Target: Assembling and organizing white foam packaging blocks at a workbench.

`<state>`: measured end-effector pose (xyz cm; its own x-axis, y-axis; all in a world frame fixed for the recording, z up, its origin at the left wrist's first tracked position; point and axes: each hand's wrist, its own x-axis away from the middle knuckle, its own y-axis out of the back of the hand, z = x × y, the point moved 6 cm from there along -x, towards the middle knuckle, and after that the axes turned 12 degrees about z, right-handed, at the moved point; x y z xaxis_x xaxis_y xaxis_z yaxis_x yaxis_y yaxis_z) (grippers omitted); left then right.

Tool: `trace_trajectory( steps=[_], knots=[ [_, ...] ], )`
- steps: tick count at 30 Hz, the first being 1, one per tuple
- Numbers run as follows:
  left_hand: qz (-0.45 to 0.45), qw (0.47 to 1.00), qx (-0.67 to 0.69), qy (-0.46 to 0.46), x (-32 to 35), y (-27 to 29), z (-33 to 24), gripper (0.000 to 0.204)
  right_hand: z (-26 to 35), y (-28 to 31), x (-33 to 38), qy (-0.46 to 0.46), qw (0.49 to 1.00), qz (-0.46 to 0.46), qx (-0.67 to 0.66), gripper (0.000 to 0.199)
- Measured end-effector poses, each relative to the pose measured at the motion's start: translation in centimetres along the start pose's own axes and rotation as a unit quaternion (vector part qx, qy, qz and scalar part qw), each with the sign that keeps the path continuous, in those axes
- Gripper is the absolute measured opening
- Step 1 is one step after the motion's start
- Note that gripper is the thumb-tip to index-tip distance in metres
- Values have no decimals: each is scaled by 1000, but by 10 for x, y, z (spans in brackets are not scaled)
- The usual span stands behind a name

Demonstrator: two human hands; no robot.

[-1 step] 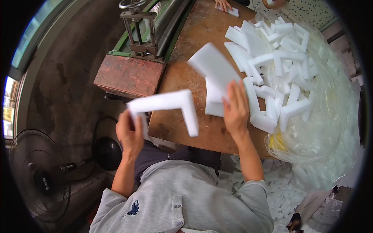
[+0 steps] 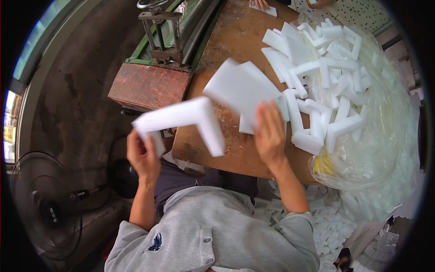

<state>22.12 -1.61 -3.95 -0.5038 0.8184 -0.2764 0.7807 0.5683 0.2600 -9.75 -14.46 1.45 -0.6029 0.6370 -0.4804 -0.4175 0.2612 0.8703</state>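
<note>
Nothing has moved since the earlier frame. Left hand (image 2: 144,156) is closed on the white L-shaped foam piece (image 2: 186,120), held clear of the brown wooden bench (image 2: 235,41). Right hand (image 2: 269,131), at 3 o'clock, grips a flat white foam slab (image 2: 240,88). Advise firm, edge-only grips; the loose white foam offcuts (image 2: 326,81) crowd 2 o'clock.

press (image 2: 158,50) left of table (image 2: 235,36), foam pile (image 2: 326,68) right
</note>
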Motion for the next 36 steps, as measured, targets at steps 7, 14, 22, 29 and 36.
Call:
trace_trajectory(
  steps=[7,14,22,29,36],
  knots=[
    [-130,991,-22,-39,-35,77,12,34,66,-48,62,98,978,168,-74,41],
    [-43,997,-57,-24,-37,34,10,32,26,-35,24,31,986,139,-83,54],
    [-4,995,-96,-23,-28,27,13,30,-79,-46,28,-176,962,209,18,67],
    [-2,991,-131,-21,-30,42,1,28,-13,-39,9,-87,978,162,-95,56],
    [-40,961,-274,-27,-159,131,3,30,-9,-53,-32,-10,977,184,-107,53]
  ],
)
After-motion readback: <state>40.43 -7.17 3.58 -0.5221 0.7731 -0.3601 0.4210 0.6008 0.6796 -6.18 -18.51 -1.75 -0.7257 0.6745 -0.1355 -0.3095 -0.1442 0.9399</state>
